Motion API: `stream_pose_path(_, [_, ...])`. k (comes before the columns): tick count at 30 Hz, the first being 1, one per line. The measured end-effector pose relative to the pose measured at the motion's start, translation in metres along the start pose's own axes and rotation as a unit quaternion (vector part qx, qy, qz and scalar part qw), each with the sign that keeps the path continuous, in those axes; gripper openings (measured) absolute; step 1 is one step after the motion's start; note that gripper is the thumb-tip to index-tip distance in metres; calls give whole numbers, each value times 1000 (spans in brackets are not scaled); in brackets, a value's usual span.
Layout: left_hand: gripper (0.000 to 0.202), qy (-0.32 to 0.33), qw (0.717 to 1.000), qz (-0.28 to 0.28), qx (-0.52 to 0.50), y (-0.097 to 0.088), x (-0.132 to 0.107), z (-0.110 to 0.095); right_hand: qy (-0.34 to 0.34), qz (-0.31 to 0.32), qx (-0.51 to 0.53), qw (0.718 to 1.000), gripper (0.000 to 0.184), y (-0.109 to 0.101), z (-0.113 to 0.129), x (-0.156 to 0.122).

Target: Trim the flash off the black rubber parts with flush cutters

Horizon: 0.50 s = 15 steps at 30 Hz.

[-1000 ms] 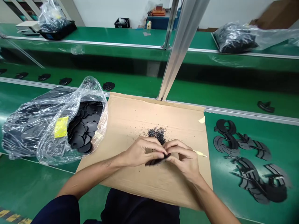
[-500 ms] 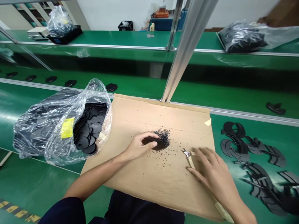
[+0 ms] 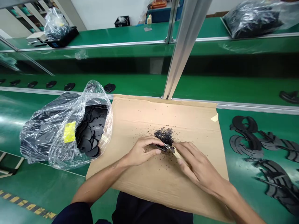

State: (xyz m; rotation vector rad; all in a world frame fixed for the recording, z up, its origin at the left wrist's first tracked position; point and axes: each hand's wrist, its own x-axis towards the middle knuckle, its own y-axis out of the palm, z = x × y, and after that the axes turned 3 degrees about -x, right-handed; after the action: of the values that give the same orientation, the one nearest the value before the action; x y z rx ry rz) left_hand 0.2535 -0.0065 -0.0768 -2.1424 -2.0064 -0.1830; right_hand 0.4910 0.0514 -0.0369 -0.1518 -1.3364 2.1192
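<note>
My left hand [image 3: 145, 150] pinches a black disc-shaped plastic part [image 3: 159, 147] between thumb and fingers, over the cardboard sheet [image 3: 135, 113]. My right hand [image 3: 198, 161] is closed around a pair of nippers [image 3: 172, 150] with pale handles. The metal jaws meet the right edge of the disc; whether they have closed on it I cannot tell. Just beyond lies a heap of small black plastic bits [image 3: 164, 134], with loose specks scattered around it. To the left, an open clear plastic bag [image 3: 49, 133] bears a yellow label and shows many black discs [image 3: 87, 137] in its mouth.
Curved black parts [image 3: 247, 140] lie in groups on the green bench at right. A metal post [image 3: 178, 59] rises behind the cardboard. Several black pieces [image 3: 69, 86] sit in a row beyond the rail. Another filled bag [image 3: 254, 18] rests on the upper shelf.
My right hand has taken up the nippers from the cardboard and brought them left to the disc. My left hand still holds the disc, now turned more edge-on. The view has shifted slightly.
</note>
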Motion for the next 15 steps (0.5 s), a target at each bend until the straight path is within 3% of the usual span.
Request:
stream_pose_path(6, [21, -4, 1000, -2, 0, -1, -1, 2, -40, -13, -39, 998, 32, -1, -8, 1])
stream_pose_path(15, [23, -20, 1000, 3, 2, 0, -1, 1, -33, -30, -36, 998, 31, -4, -8, 1])
